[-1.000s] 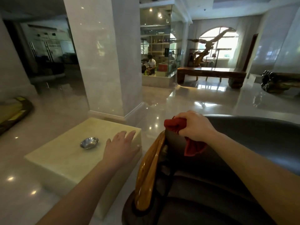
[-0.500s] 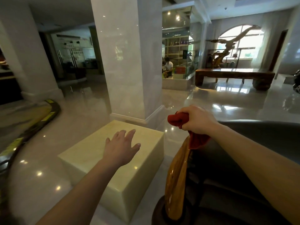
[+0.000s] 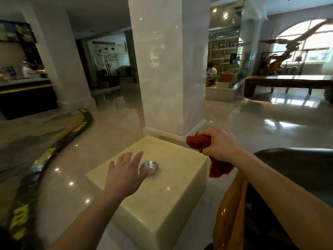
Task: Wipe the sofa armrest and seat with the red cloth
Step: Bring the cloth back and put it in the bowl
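Observation:
My right hand (image 3: 219,143) grips the bunched red cloth (image 3: 199,142), whose tail hangs down below the fist. It is held in the air just left of the dark leather sofa (image 3: 295,170) and above the sofa's glossy wooden armrest (image 3: 229,212) at the lower right. My left hand (image 3: 125,173) is open with fingers spread, hovering over the pale stone block (image 3: 162,201), fingertips next to a small metal dish (image 3: 148,166).
A large white marble pillar (image 3: 167,65) stands right behind the block. Glossy floor spreads all around. A curved black and yellow strip (image 3: 54,154) lies on the left. A wooden bench (image 3: 288,83) and a seated person (image 3: 211,73) are far off.
The view has swung left. My right hand with the cloth has lifted off the armrest's top and moved left. The metal dish, hidden half a second ago, shows by my left fingertips.

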